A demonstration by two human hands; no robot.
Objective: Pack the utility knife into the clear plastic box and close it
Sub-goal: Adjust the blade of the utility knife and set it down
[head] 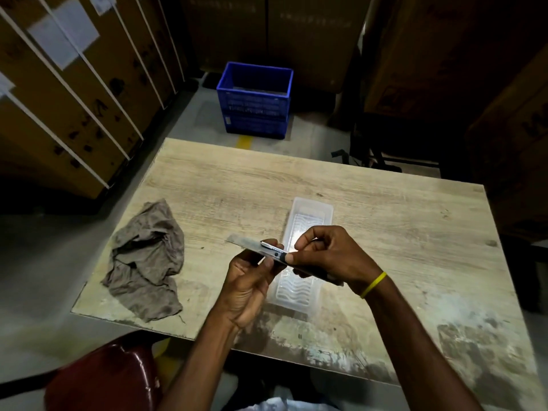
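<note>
Both my hands hold the utility knife (267,248) above the table, its blade extended and pointing left. My left hand (249,280) pinches the front of the knife body from below. My right hand (329,256) grips the handle end, thumb on the black slider. Under the hands lies the clear plastic box (308,216), long and narrow, with a ribbed wavy surface. Whether it stands open I cannot tell. My hands cover its middle.
A crumpled grey-brown cloth (148,259) lies at the table's left. The wooden table (385,221) is worn near its front edge. A blue crate (255,102) stands on the floor beyond. Cardboard boxes line the left wall. A dark red chair (103,378) stands lower left.
</note>
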